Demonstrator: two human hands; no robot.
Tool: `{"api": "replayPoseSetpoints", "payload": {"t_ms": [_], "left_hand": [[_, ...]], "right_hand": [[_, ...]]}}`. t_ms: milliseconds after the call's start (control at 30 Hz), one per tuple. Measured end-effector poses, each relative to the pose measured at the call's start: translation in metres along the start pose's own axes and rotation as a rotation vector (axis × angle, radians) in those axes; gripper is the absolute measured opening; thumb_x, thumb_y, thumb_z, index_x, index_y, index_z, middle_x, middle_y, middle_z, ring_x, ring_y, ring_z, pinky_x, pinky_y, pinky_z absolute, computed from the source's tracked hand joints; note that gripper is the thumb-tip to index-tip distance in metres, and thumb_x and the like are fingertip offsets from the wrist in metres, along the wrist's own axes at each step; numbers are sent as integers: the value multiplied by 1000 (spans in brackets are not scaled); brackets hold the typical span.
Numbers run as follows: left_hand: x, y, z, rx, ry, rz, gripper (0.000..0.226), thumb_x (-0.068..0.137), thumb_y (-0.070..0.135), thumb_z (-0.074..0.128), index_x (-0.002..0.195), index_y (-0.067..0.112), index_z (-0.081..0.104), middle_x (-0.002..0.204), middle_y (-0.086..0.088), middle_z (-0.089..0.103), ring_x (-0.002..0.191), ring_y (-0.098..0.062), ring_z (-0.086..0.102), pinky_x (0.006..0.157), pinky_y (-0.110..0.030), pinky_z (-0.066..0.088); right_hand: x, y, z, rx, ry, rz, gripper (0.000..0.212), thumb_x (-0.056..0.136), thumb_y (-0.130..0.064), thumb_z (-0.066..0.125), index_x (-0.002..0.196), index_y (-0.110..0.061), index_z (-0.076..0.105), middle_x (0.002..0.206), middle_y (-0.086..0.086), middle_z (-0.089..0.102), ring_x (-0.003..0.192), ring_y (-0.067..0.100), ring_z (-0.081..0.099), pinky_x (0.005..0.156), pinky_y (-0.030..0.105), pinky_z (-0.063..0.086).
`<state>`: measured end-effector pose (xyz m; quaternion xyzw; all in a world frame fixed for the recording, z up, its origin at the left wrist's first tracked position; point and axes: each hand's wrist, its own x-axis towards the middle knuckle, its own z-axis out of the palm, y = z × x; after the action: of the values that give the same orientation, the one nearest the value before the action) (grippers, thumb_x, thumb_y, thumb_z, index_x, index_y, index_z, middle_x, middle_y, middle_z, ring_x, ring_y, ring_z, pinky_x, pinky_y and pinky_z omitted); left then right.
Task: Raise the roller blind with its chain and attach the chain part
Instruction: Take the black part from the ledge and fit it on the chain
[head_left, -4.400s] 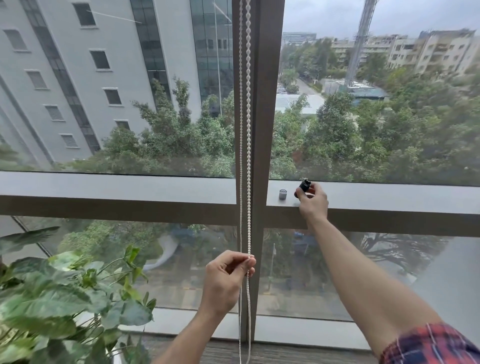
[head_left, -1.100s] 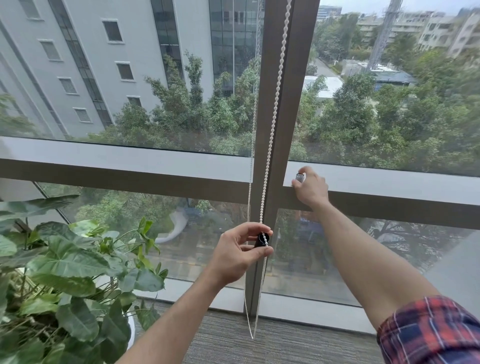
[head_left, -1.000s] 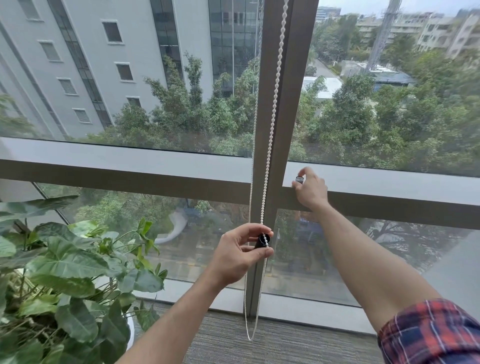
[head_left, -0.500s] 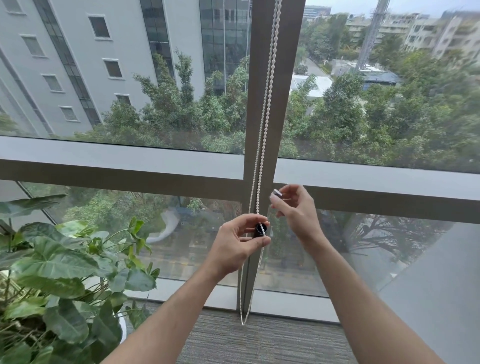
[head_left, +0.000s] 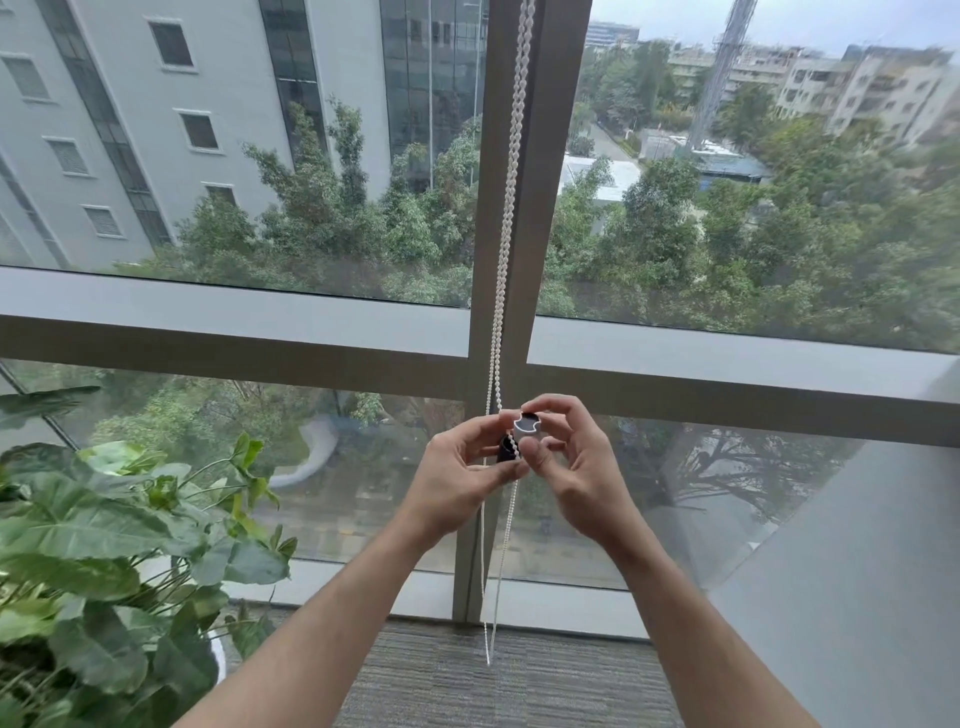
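Observation:
A white bead chain (head_left: 508, 218) hangs down in front of the window's vertical post (head_left: 519, 260), its loop ending near the floor. My left hand (head_left: 462, 480) pinches a small black part (head_left: 506, 450) against the chain at chest height. My right hand (head_left: 576, 467) holds a small silver cap (head_left: 526, 426), its dark hollow facing me, just above and to the right of the black part, almost touching the chain. The blind itself is out of view above.
A horizontal window ledge (head_left: 727, 353) runs across at mid height. A large leafy potted plant (head_left: 104, 545) stands at the lower left. Grey carpet (head_left: 467, 686) lies below, and a grey wall (head_left: 857, 571) slants in at the right.
My right hand picked the silver cap off the ledge and brought it down and left to the chain, beside the black part held by my left hand.

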<state>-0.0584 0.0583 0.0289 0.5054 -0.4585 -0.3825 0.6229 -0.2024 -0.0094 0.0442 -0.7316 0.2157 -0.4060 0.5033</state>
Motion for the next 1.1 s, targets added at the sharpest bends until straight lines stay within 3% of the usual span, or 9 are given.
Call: {"api": "replayPoseSetpoints", "payload": {"t_ms": [67, 133, 200, 400, 500, 700, 767, 900, 1100], "left_hand": [[0, 1, 0, 3, 14, 2, 48, 73, 6, 82, 117, 17, 66, 110, -6, 75, 105, -21, 70, 87, -28, 55], [0, 4, 0, 0, 18, 8, 47, 72, 6, 82, 112, 25, 66, 107, -3, 75, 102, -16, 71, 86, -25, 54], [0, 5, -1, -7, 3, 18, 48, 72, 4, 81, 115, 20, 66, 108, -3, 75, 101, -17, 71, 87, -25, 55], [-1, 8, -5, 0, -35, 45, 45, 78, 0, 77, 121, 2, 64, 111, -15, 74, 104, -24, 71, 91, -31, 55], [-2, 11, -7, -12, -42, 38, 43, 78, -2, 76, 119, 0, 64, 109, -15, 74, 99, -19, 71, 88, -30, 56], [-3, 15, -9, 9, -75, 33, 46, 75, -2, 78, 119, 7, 66, 105, -13, 75, 95, -15, 71, 84, -28, 57], [-4, 17, -11, 19, -83, 31, 46, 75, -5, 77, 118, 7, 67, 103, -14, 76, 92, -14, 71, 80, -26, 56], [-5, 20, -14, 19, -103, 28, 49, 74, -10, 76, 113, 18, 69, 95, -5, 76, 87, -13, 71, 73, -26, 57], [-4, 22, -17, 28, -111, 20, 42, 74, -6, 78, 109, 16, 71, 92, -3, 76, 87, -15, 71, 74, -29, 58]], "right_hand": [[-1, -1, 1, -34, -13, -26, 29, 92, -9, 63, 118, -23, 59, 118, -7, 71, 116, 16, 64, 88, 35, 52], [-2, 2, 2, -118, -5, -57, 33, 93, -9, 62, 122, -25, 61, 123, -4, 68, 119, 19, 61, 94, 36, 50], [-2, 6, 4, -197, 23, -90, 34, 92, -13, 64, 121, -29, 64, 124, -6, 66, 117, 19, 60, 94, 37, 49], [0, 6, 7, -154, 19, -99, 29, 86, -10, 70, 113, -22, 71, 103, 2, 61, 86, 11, 58, 78, 23, 45], [0, 3, 7, -141, 12, -94, 32, 84, -9, 71, 111, -25, 71, 103, -1, 65, 87, 15, 61, 74, 27, 46], [3, 2, 3, -144, -37, -41, 28, 87, -14, 67, 113, -25, 71, 106, -10, 65, 90, 19, 62, 79, 51, 51], [5, 0, 0, -207, -88, -39, 29, 89, -15, 66, 116, -24, 71, 107, -8, 65, 89, 19, 62, 79, 46, 51], [9, -6, -6, -290, -166, -76, 32, 90, -9, 64, 116, -27, 70, 103, -14, 65, 85, 12, 61, 77, 20, 44], [11, -7, -7, -409, -181, -148, 39, 92, -5, 62, 122, -29, 68, 108, -8, 66, 100, 9, 61, 87, 17, 45]]}}
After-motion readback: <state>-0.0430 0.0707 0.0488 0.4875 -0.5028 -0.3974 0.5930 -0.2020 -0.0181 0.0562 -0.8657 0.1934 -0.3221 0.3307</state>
